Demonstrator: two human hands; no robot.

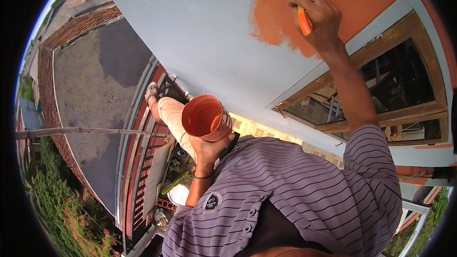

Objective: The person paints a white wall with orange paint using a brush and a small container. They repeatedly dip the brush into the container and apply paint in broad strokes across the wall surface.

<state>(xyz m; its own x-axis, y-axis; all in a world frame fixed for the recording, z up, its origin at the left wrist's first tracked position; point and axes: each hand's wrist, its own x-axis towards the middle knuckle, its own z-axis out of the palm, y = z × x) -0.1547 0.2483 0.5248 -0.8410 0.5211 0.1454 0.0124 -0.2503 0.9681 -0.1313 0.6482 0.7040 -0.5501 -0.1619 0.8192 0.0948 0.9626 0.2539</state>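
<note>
My right hand [321, 16] is raised high against the wall, its fingers wrapped round a paintbrush [304, 23] with an orange handle. The brush's bristle end touches a patch of orange-brown paint [272, 16] that spreads over the pale grey wall [190, 24] with a ragged lower edge. Low in front of my chest, my left hand [211, 151] grips a round paint pot [203, 116] from beneath and the side. Reddish-orange paint coats the pot's inside; how deep the paint lies I cannot tell.
A wood-framed glass window [395, 81] is set in the wall below my right forearm. My sandalled foot [152, 91] rests at the red and black railing [138, 176], far left. Beyond it lies a lower roof [85, 76], crossed by a thin pole [85, 132]. Tiled floor [252, 128] shows below.
</note>
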